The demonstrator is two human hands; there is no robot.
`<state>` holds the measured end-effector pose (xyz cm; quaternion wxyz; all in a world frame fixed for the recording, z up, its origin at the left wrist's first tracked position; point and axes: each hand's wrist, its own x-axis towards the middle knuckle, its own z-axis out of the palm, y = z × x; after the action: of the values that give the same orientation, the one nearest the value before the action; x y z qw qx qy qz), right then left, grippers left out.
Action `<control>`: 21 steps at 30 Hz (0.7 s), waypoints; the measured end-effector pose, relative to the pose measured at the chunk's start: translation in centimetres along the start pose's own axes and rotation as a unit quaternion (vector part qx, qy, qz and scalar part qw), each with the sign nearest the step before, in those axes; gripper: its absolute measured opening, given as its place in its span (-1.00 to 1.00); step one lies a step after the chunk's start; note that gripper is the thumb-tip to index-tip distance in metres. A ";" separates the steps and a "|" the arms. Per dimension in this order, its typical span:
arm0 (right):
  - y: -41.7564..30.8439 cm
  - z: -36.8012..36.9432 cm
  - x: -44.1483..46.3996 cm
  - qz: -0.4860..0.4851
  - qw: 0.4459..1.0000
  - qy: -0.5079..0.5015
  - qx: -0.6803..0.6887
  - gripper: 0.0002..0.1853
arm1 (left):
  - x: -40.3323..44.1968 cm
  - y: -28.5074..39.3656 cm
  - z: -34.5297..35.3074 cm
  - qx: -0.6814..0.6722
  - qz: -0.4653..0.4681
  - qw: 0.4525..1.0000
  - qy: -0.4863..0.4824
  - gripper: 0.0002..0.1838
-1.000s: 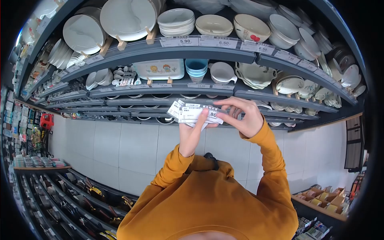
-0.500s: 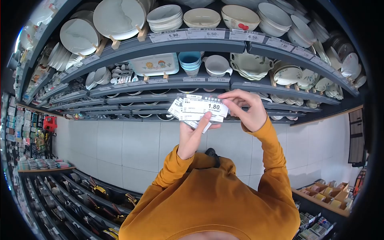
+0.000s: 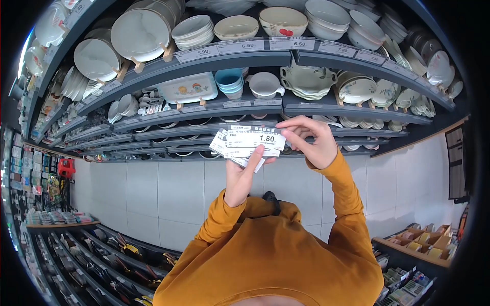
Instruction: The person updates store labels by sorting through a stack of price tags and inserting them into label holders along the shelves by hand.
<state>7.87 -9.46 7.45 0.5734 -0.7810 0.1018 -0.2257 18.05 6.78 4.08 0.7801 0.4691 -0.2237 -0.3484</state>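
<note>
Firstly, head view. Item: one fanned sheaf of price labels, held above the floor (image 3: 178,188) and before the lower shelves. Front label (image 3: 245,144): printed 1.80, face up towards the camera; others partly hidden beneath it, count uncertain.

Left hand (image 3: 240,181): grasping the sheaf from below, thumb laid across the front, remaining fingers behind. Right hand (image 3: 319,144): thumb and index finger appear to pinch the front label's upper right corner; other fingers curled, holding nothing visible.

Handling note, by judgement: a light pinch at the edge suits such thin pieces; the left thumb should press just enough to keep the lower ones from slipping, and stay off the figures.

Materials: labels, white, flat, rectangular, probably paper or card with a slight sheen. Sleeves (image 3: 336,181), mustard cloth, softly creased. Upper shelf: round glossy plates (image 3: 140,34) on wooden stands (image 3: 168,52); nested white bowls (image 3: 193,33); deep bowl (image 3: 284,23) with red cherry motif. Shelf below: rectangular tray (image 3: 189,89) with rounded corners; stacked blue cups (image 3: 229,81); scalloped dishes (image 3: 309,81), wavy-rimmed.
</note>
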 end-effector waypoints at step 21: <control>3.2 2.4 -0.7 0.095 0.991 -0.075 0.053 -0.73 | -3.7 -1.6 -3.3 0.025 -0.067 0.995 0.066 -0.66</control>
<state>8.69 -8.14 3.72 0.6388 -0.7510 0.1198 -0.1163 17.28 10.95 1.12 0.7562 0.5244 -0.1480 -0.3624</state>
